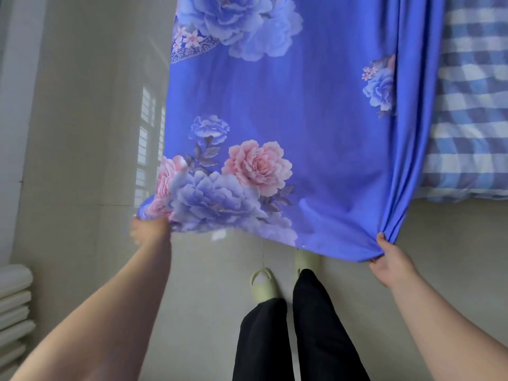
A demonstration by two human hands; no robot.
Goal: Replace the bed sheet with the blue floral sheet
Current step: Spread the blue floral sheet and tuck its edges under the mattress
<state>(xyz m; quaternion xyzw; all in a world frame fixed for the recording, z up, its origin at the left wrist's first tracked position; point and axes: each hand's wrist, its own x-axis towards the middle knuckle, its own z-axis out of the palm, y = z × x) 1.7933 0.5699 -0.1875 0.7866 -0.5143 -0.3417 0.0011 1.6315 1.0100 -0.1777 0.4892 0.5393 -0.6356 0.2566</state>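
Spreading blue floral sheet [316, 127] over bed [472, 105], mid-throw or mid-pull. Left hand [149, 229] gripping the near left corner of the sheet, fingers curled round bunched cloth; slightly blurred, exact finger lay unclear. Right hand [390, 264] pinching the near right corner, thumb on top, cloth gathered into folds at the grip. Sheet stretched between both hands, running up and away, airborne over the floor [82, 160] on the left, right edge hanging in long pleats beside the bed's near edge. Blue-white checked bedding [472, 78] visible on the bed at right, not yet covered.

Doing the step well, as judgement: keep both corners held firm and level, keep tension even so the cloth spans flat; shift the whole span rightward toward the bed, since most of it sits over floor now; lower only once the near edge lines up with the bed's near edge; right-side pleats need shaking out or a wider hand spread. Risk: cloth dragging on floor, or landing skewed.

Look of sheet: saturated blue-violet ground, large pale blue peonies, pink peonies near left corner, small pink blossoms, patterned band near the top left. Thin, smooth, drapes softly, slight sheen.

Feet in pale green slippers [264, 283], black trousers below.
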